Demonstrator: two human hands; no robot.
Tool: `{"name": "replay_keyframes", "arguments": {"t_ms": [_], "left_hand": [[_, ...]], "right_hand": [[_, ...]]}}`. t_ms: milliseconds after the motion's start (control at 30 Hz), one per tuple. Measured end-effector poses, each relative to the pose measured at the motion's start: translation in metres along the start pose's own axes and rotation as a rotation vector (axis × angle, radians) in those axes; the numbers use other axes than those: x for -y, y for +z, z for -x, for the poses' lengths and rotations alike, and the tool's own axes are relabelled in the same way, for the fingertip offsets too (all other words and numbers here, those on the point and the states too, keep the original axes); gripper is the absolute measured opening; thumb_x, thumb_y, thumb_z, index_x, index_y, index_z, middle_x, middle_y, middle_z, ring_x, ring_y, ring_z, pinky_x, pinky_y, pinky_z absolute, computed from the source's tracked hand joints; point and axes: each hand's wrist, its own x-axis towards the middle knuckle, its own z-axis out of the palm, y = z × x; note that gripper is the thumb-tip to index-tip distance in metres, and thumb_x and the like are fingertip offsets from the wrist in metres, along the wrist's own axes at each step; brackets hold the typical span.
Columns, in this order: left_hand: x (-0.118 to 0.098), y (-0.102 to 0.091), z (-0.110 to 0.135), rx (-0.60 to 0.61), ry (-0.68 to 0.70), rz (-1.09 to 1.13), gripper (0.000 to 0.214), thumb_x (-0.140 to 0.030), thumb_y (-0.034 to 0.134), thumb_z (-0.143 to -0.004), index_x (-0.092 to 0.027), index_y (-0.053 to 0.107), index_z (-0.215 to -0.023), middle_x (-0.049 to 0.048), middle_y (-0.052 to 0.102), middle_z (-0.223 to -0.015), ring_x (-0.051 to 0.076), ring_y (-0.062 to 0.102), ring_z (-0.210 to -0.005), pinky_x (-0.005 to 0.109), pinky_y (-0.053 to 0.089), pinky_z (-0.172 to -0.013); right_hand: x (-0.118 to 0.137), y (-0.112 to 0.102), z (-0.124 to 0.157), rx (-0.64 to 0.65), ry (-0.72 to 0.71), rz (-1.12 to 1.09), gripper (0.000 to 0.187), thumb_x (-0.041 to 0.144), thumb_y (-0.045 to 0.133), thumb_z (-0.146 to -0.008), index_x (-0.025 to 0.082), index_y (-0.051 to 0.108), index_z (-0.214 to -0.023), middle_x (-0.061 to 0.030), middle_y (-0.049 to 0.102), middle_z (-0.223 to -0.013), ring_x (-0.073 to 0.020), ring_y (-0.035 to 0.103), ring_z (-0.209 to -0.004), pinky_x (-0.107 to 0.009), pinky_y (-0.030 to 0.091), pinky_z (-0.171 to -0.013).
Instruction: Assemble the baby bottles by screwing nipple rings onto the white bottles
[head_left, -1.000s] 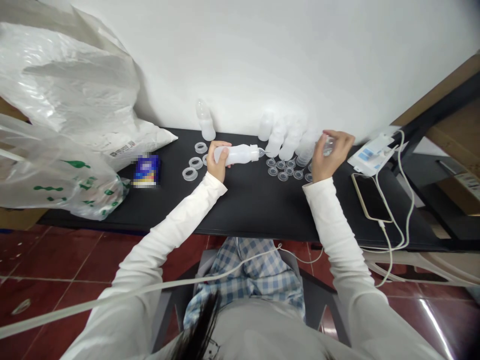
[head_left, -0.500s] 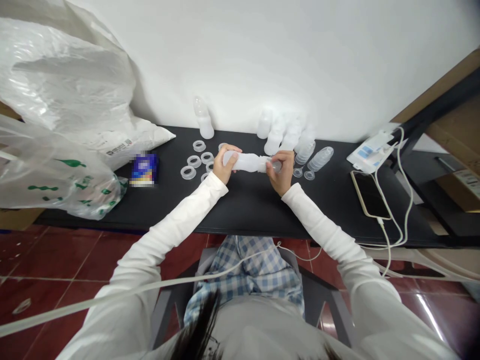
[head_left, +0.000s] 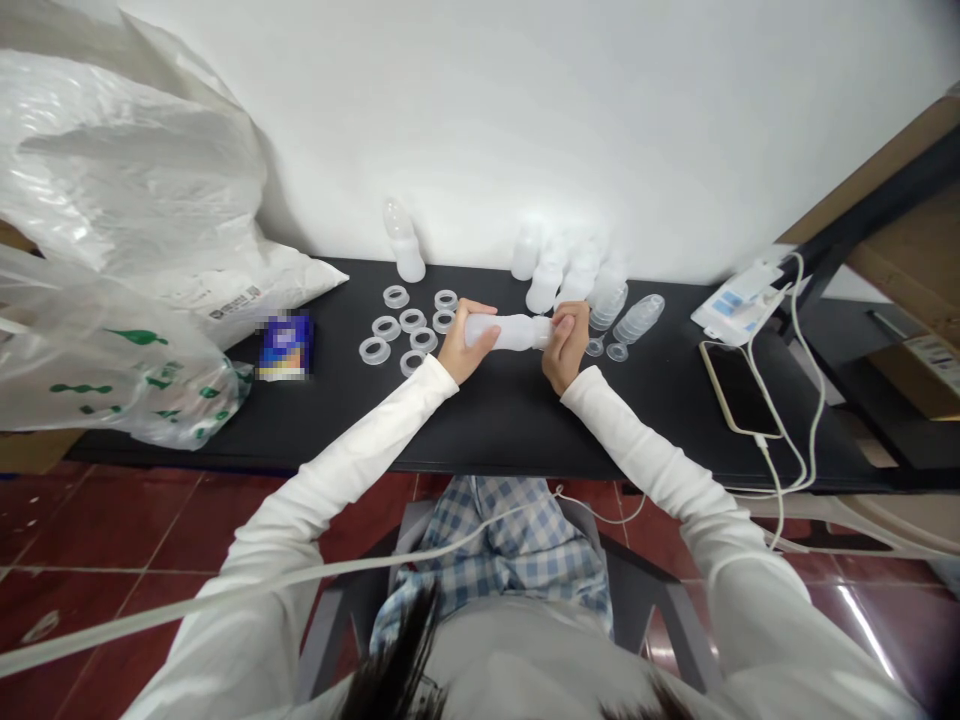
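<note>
Over the table, a frosted white baby bottle (head_left: 511, 332) lies sideways between my hands. My left hand (head_left: 462, 347) is wrapped round its base end. At the neck end, my right hand (head_left: 566, 346) is closed round a ring-like part and covers most of it. Several translucent collar rings (head_left: 374, 350) lie beside my left hand. Beyond my right hand stand several frosted bottles (head_left: 546, 286) near the wall. Nested clear caps (head_left: 640, 318) lie to the right, with small clear round pieces (head_left: 617, 351) in front of them.
A bottle with a clear cap (head_left: 406, 245) stands by the wall. On the left are plastic bags (head_left: 127, 360) and a blue packet (head_left: 287, 345). A phone (head_left: 740, 390) with a cable and a white power strip (head_left: 739, 305) lie on the right of the black table (head_left: 517, 430).
Both hands and the bottle have shifted slightly right and down. The right hand's fingers have turned and closed further over the neck end, hiding the clear part seen there before.
</note>
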Motion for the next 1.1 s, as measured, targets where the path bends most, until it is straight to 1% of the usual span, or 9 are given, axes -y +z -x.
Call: {"name": "replay_keyframes", "arguments": {"t_ms": [100,200,300,433,600,733,867,967,1100], "left_hand": [[0.000,-0.004,-0.002,0.091,0.218,-0.147,0.047,-0.061,0.060,-0.089,-0.021,0.053,-0.113,0.0091,0.064,-0.106,0.021,0.065,-0.098,0.039,0.054,-0.086],[-0.003,-0.011,-0.006,0.227,0.332,-0.253,0.044,-0.057,0.061,-0.090,-0.022,0.054,-0.116,0.0105,0.065,-0.111,0.024,0.063,-0.106,0.043,0.051,-0.093],[-0.009,-0.019,-0.009,0.299,0.324,-0.442,0.042,-0.053,0.066,-0.088,-0.024,0.060,-0.118,0.0109,0.068,-0.116,0.027,0.059,-0.114,0.045,0.045,-0.100],[-0.018,-0.027,-0.012,0.353,0.240,-0.696,0.048,-0.046,0.070,-0.087,-0.026,0.061,-0.130,0.0107,0.070,-0.123,0.030,0.056,-0.113,0.044,0.045,-0.098],[-0.017,-0.040,-0.030,0.160,0.107,-0.748,0.051,-0.047,0.068,-0.088,-0.020,0.059,-0.131,0.0129,0.068,-0.125,0.031,0.058,-0.113,0.045,0.048,-0.100],[0.005,-0.051,-0.055,-0.086,-0.135,-0.619,0.050,-0.048,0.068,-0.086,-0.019,0.054,-0.125,0.0114,0.066,-0.119,0.026,0.064,-0.105,0.041,0.055,-0.092],[0.039,-0.054,-0.077,-0.221,-0.279,-0.530,0.042,-0.041,0.070,-0.085,-0.018,0.052,-0.115,0.0103,0.063,-0.116,0.022,0.066,-0.099,0.037,0.058,-0.086],[0.056,-0.052,-0.087,-0.270,-0.339,-0.604,0.037,-0.032,0.072,-0.083,-0.017,0.053,-0.111,0.0117,0.062,-0.113,0.025,0.064,-0.108,0.043,0.055,-0.097],[0.060,-0.047,-0.091,-0.223,-0.472,-0.723,0.036,-0.026,0.072,-0.082,-0.016,0.053,-0.111,0.0174,0.061,-0.115,0.033,0.063,-0.113,0.048,0.050,-0.102]], "right_hand": [[0.001,-0.002,-0.006,0.011,0.075,-0.075,0.047,0.055,0.014,-0.105,0.026,0.043,-0.082,-0.0021,0.049,-0.074,-0.0192,0.052,-0.070,-0.038,0.047,-0.072],[0.002,-0.006,-0.013,0.049,0.148,-0.082,0.051,0.062,0.017,-0.103,0.026,0.042,-0.078,0.0009,0.047,-0.068,-0.0171,0.049,-0.063,-0.035,0.043,-0.065],[0.007,-0.011,-0.018,0.085,0.175,-0.086,0.052,0.065,0.020,-0.102,0.026,0.043,-0.077,0.0019,0.046,-0.066,-0.0162,0.047,-0.061,-0.033,0.041,-0.064],[0.014,-0.018,-0.018,0.148,0.098,-0.156,0.047,0.059,0.022,-0.104,0.024,0.046,-0.083,0.0011,0.051,-0.070,-0.0153,0.051,-0.063,-0.033,0.043,-0.065],[0.012,-0.016,-0.012,0.174,0.106,-0.301,0.036,0.048,0.020,-0.106,0.023,0.044,-0.112,0.0012,0.058,-0.082,-0.0125,0.050,-0.054,-0.031,0.045,-0.061],[0.011,-0.010,-0.008,0.358,-0.138,0.133,0.027,0.035,0.033,-0.104,0.019,0.055,-0.102,-0.0076,0.063,-0.092,-0.0201,0.058,-0.082,-0.036,0.044,-0.078],[0.013,-0.003,0.001,0.617,-0.271,0.553,0.031,0.026,0.036,-0.102,0.016,0.064,-0.093,-0.0113,0.065,-0.087,-0.0255,0.054,-0.089,-0.038,0.035,-0.083],[0.015,-0.001,0.007,0.660,-0.260,0.641,0.032,0.025,0.037,-0.102,0.015,0.067,-0.104,-0.0130,0.065,-0.093,-0.0269,0.053,-0.093,-0.038,0.032,-0.084],[0.018,0.000,0.013,0.621,-0.191,0.699,0.030,0.027,0.042,-0.100,0.017,0.068,-0.112,-0.0169,0.063,-0.113,-0.0298,0.052,-0.107,-0.041,0.031,-0.092]]}}
